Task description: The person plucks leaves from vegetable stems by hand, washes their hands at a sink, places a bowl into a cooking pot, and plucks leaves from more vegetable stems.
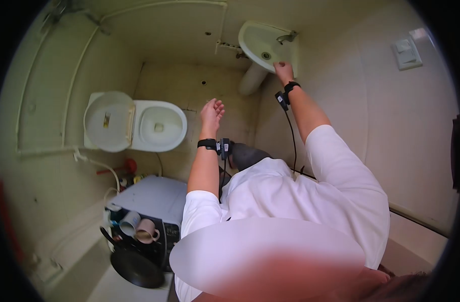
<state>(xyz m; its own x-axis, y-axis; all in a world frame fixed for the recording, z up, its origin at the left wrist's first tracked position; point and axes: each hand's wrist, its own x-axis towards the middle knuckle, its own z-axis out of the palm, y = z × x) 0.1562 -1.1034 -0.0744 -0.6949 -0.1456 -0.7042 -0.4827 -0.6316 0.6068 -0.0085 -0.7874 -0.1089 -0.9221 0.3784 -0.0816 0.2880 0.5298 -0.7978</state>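
Note:
My left hand (212,116) hangs in mid-air over the floor, to the right of the toilet (178,124). Its fingers are loosely curled and a little apart, with nothing visible in them. At the front rim of the corner sink (260,35), my right hand (283,72) has its fingers bent together. Whether it touches the rim, or has something small in it, I cannot make out. The metal tap (288,37) stands beyond that hand. Each wrist wears a black strap with a small cabled device.
The toilet lid (108,122) is raised. At lower left, a grey-topped appliance (152,196) bears a grey mug (129,223), a pinkish mug (147,231) and a black frying pan (136,267). A red plunger-like object (130,166) lies behind it. A light switch (407,53) is on the right wall.

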